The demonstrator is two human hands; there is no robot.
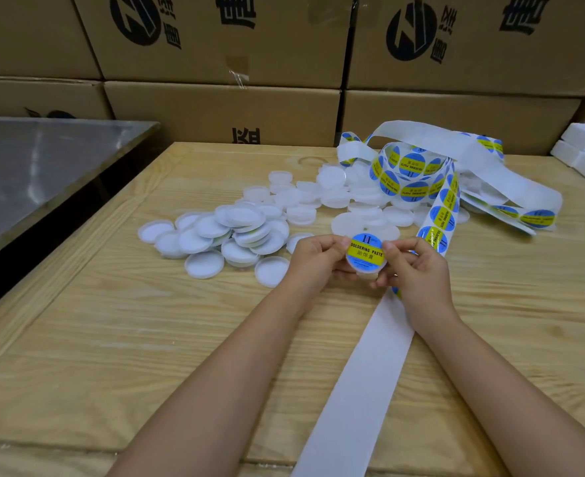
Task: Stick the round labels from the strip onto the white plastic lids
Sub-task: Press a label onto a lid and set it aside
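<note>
Here, the lid (365, 269), at four o'clock of the lid pile (236, 232), is pinched by the left hand (318, 259) and right hand (416, 268); its label (366, 251) should be pressed flat from centre outward.

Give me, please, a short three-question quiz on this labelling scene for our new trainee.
1. True or false: the left hand and right hand both hold one lid that already bears a label.
2. Where does the bare end of the strip lie? A) on the table between the forearms, B) in a bin, C) on the floor.
3. Fill in: the loose lids lie heaped on a ___ table.

Key: 1 true; 2 A; 3 wooden.
</note>
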